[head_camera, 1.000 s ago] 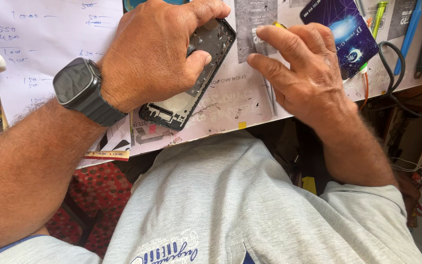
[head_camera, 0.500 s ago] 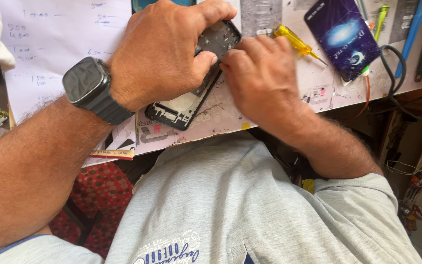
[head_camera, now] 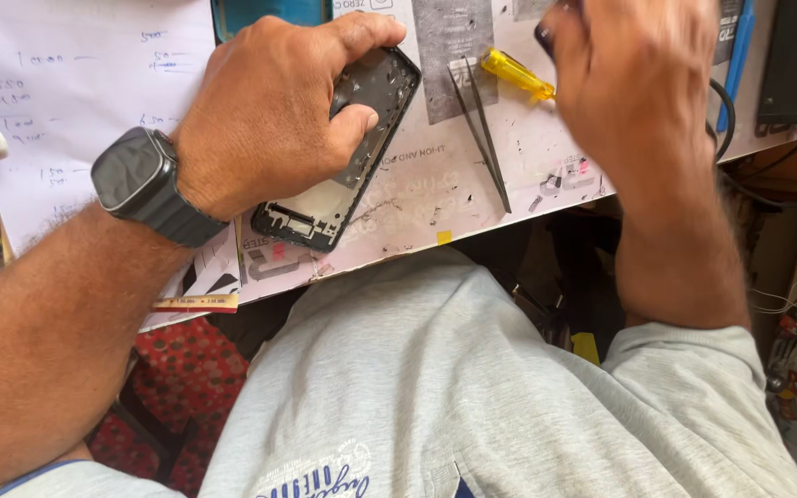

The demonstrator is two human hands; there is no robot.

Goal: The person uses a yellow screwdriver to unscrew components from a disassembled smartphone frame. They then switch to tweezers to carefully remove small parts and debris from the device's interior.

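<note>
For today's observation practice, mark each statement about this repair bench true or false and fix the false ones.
1. The left hand grips the phone frame. True.
2. The tweezers are in the right hand. False: they lie on the mat.
3. A watch sits on the left wrist. True.
4. The screwdriver handle is red. False: it is yellow.

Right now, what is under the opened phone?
The opened phone lies on a scuffed white work mat; the left hand covers its upper half, hiding that part.
</note>
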